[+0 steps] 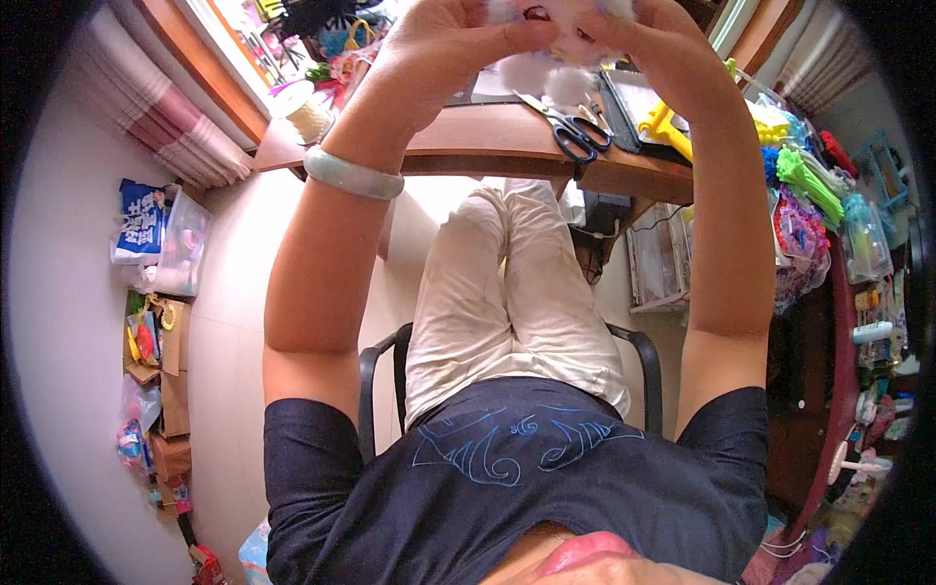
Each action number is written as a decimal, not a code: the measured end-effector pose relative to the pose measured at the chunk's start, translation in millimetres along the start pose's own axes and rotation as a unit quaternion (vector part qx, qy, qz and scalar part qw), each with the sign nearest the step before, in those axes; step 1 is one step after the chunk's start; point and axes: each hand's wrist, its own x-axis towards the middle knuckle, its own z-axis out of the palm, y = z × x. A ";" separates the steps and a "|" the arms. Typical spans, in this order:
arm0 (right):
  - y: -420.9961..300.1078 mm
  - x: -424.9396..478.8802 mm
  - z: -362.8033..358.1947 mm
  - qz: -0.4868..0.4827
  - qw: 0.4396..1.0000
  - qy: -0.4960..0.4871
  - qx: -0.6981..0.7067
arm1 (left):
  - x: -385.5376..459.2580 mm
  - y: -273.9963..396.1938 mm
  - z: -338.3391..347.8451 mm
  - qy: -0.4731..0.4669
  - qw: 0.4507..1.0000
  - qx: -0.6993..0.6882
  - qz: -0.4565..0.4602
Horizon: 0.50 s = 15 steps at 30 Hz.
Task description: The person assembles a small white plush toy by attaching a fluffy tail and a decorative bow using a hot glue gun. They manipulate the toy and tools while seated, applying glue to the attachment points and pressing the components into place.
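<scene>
At the top edge, above the desk, a fluffy white plush figure (567, 55) is held up between both hands. My left hand (468, 33) grips its left side, thumb pressed against the front near a dark eye-like spot. From the other side my right hand (651, 29) holds it, the thumb meeting the fur. Two round white tufts hang at its lower end. The upper part of the figure is cut off by the frame. Beneath it, navy-handled scissors (574, 135) rest on the wooden desk (482, 131), handles over the front edge.
A spool of cream cord (301, 111) stands at the desk's left end. Right of the scissors lies a yellow tool (667, 128), perhaps a glue gun. Green pipe cleaners (808, 183) and bagged supplies crowd the right side. A clear plastic bin (183, 241) and cardboard boxes (174, 395) line the left wall.
</scene>
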 end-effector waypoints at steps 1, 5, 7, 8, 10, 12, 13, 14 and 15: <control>-5.9 0.4 2.1 -0.010 1.000 -0.005 0.006 | -6.3 10.4 5.1 0.015 1.000 -0.027 0.006; -26.8 -6.9 18.0 -0.050 0.999 -0.009 0.015 | -28.5 22.5 11.9 -0.007 0.992 -0.084 0.094; -39.6 -18.7 29.6 -0.050 0.999 -0.003 0.010 | -38.7 26.0 13.9 0.030 0.996 -0.059 0.061; -44.2 -24.4 35.2 -0.054 0.998 0.001 0.018 | -44.4 28.4 15.8 0.025 0.996 -0.059 0.070; -53.8 -37.0 44.0 -0.055 0.998 0.009 0.032 | -57.7 38.3 25.9 0.041 0.995 -0.047 0.072; -61.0 -47.9 52.6 -0.053 0.997 0.009 0.050 | -62.3 26.1 7.3 0.048 0.996 -0.013 0.069; -60.8 -50.9 53.3 -0.057 0.997 0.003 0.061 | -65.5 27.1 5.8 0.052 0.996 0.003 0.066; -58.1 -52.1 52.6 -0.061 0.996 -0.003 0.071 | -71.0 28.6 8.2 0.052 0.996 -0.009 0.075; -57.5 -55.0 52.0 -0.064 0.995 -0.008 0.080 | -79.3 35.7 17.9 0.051 0.995 -0.024 0.084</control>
